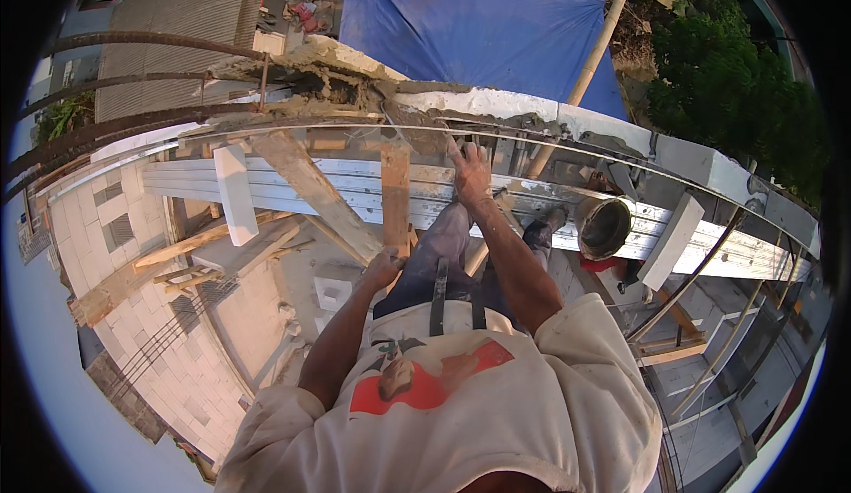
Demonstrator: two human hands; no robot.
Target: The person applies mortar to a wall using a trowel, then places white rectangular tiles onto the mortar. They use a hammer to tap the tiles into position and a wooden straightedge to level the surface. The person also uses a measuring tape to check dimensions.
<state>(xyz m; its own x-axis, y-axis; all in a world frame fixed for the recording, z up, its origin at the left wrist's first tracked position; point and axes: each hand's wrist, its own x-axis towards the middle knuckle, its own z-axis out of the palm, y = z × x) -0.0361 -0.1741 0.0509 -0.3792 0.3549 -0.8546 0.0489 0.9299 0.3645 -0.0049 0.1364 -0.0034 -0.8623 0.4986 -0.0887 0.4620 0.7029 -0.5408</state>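
My right hand reaches forward to the near side of the block wall, just below a taut string. Its fingers look stretched out and apart, and nothing shows clearly in them. Grey wet mortar lies in rough lumps on the wall top to its left. A thin greyish piece near that mortar is too blurred to name. My left hand is low beside my leg, fingers curled, next to the lower end of an upright wooden board. Whatever it grips is hidden.
Long pale metal planks run crosswise under my feet. A mortar-stained bucket stands on them at right, near a white block. Another white block is at left. Rusty bars project at upper left. Beyond the wall hangs a blue tarp.
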